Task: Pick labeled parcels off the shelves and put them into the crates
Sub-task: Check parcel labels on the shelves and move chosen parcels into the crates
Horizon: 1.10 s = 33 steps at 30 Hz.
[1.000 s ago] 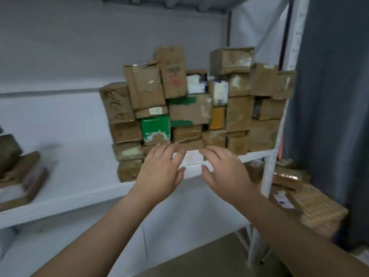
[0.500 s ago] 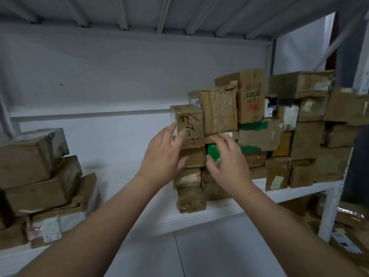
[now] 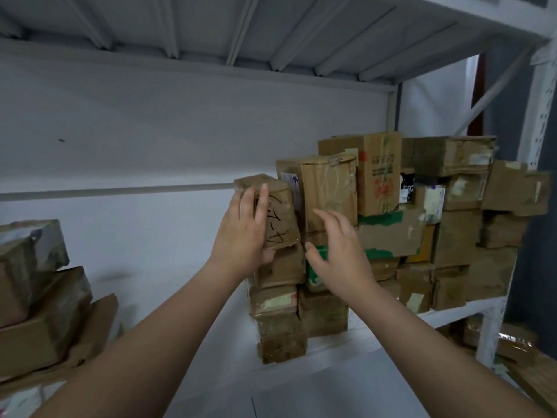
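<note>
Both forearms are raised towards the shelf (image 3: pixel 331 351). The left hand (image 3: pixel 244 233) is closed round the marked parcel (image 3: pixel 281 224), with fingers laid over its front and the thumb tucked beneath. This is judged to be for drawing it, tilted, off the top of the leftmost column. The right hand (image 3: pixel 337 254) is held open and empty just before the stack (image 3: pixel 391 230), probably to steady the neighbouring boxes.
</note>
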Tool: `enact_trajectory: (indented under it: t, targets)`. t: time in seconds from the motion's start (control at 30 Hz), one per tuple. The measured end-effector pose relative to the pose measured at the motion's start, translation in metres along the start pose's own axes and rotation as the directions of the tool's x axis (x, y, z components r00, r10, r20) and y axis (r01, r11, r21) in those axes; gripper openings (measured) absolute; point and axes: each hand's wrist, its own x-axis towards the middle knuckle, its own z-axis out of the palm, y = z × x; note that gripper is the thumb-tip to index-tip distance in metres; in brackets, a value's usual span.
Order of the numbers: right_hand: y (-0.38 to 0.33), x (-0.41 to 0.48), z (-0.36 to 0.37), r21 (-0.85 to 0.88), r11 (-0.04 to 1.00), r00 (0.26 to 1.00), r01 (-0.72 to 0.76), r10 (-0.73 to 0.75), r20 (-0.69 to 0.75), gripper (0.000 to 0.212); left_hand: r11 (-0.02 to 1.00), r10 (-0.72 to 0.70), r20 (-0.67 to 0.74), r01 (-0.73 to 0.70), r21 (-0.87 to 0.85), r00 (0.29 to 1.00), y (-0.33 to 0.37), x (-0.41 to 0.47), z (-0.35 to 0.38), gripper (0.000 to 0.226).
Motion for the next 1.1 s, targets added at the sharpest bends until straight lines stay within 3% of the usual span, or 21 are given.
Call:
enact_trajectory:
  t: [0.1, 0.2, 0.3, 0.37, 0.4, 0.47, 0.53, 0.57, 0.63, 0.73, 0.77, 0.8, 0.87, 0.93, 1.0, 1.07, 1.1]
  targets:
    - [-0.01, -0.001, 0.0, 0.24, 0.971, 0.999, 0.007, 0.003, -0.04, 0.048, 0.998, -0.025, -0.18, 0.014, -0.063, 0.983, -0.011, -0.016, -0.005, 0.124]
    - [-0.029, -0.004, 0.007, 0.564, 0.81, 0.987, -0.162, 0.147, 0.072, 0.04, 0.984, -0.03, -0.342, -0.032, -0.174, 0.939, -0.018, -0.043, -0.009, 0.117]
    - [-0.052, -0.007, 0.018, 0.759, 0.456, 0.885, -0.465, 0.26, 0.386, 0.041, 0.964, -0.048, -0.418, -0.068, -0.259, 0.907, -0.024, -0.07, -0.017, 0.115]
    - [-0.065, -0.011, 0.029, 0.817, 0.194, 0.838, -0.542, 0.2, 0.508, 0.046, 0.931, -0.05, -0.395, -0.101, -0.351, 0.917, -0.028, -0.088, -0.021, 0.109]
    - [-0.071, -0.015, 0.034, 0.831, 0.138, 0.839, -0.538, 0.176, 0.514, 0.049, 0.895, -0.084, -0.359, -0.088, -0.438, 0.929, -0.031, -0.096, -0.022, 0.102]
    - [-0.081, -0.023, 0.044, 0.85, 0.128, 0.857, -0.511, 0.154, 0.492, 0.054, 0.734, -0.24, -0.237, 0.016, -0.679, 0.941, -0.035, -0.109, -0.031, 0.078]
    - [-0.087, -0.031, 0.054, 0.861, 0.189, 0.881, -0.471, 0.143, 0.451, 0.058, 0.5, -0.401, -0.077, 0.148, -0.853, 0.913, -0.034, -0.115, -0.048, 0.049]
    - [-0.09, -0.034, 0.057, 0.862, 0.241, 0.895, -0.446, 0.132, 0.426, 0.059, 0.393, -0.458, 0.002, 0.204, -0.897, 0.889, -0.034, -0.116, -0.053, 0.044]
    - [-0.095, -0.04, 0.063, 0.856, 0.324, 0.915, -0.402, 0.098, 0.392, 0.062, 0.318, -0.547, 0.11, 0.327, -0.89, 0.83, -0.038, -0.116, -0.06, 0.046]
    - [-0.104, -0.041, 0.066, 0.835, 0.38, 0.913, -0.398, 0.073, 0.402, 0.057, 0.331, -0.631, 0.105, 0.389, -0.86, 0.769, -0.042, -0.123, -0.063, 0.053]
    - [-0.108, -0.041, 0.065, 0.814, 0.41, 0.906, -0.41, 0.078, 0.417, 0.05, 0.391, -0.635, 0.057, 0.385, -0.836, 0.77, -0.043, -0.127, -0.064, 0.06]
    - [-0.113, -0.04, 0.063, 0.8, 0.415, 0.893, -0.432, 0.077, 0.442, 0.043, 0.513, -0.609, -0.028, 0.367, -0.776, 0.793, -0.046, -0.132, -0.064, 0.072]
    - [-0.122, -0.038, 0.06, 0.822, 0.291, 0.866, -0.489, 0.044, 0.499, 0.046, 0.787, -0.419, -0.159, 0.269, -0.555, 0.894, -0.051, -0.139, -0.061, 0.101]
    - [-0.126, -0.038, 0.059, 0.854, 0.153, 0.866, -0.497, 0.024, 0.499, 0.066, 0.909, -0.202, -0.178, 0.117, -0.399, 0.963, -0.057, -0.146, -0.062, 0.102]
    - [-0.122, -0.037, 0.059, 0.882, 0.116, 0.89, -0.456, 0.051, 0.453, 0.081, 0.877, -0.109, -0.173, 0.013, -0.48, 0.979, -0.058, -0.153, -0.068, 0.072]
    - [-0.116, -0.037, 0.06, 0.897, 0.119, 0.904, -0.425, 0.101, 0.415, 0.091, 0.788, -0.153, -0.141, 0.035, -0.615, 0.978, -0.053, -0.155, -0.077, 0.038]
    - [-0.113, -0.037, 0.061, 0.903, 0.128, 0.911, -0.41, 0.112, 0.398, 0.095, 0.748, -0.192, -0.12, 0.066, -0.66, 0.974, -0.051, -0.154, -0.08, 0.032]
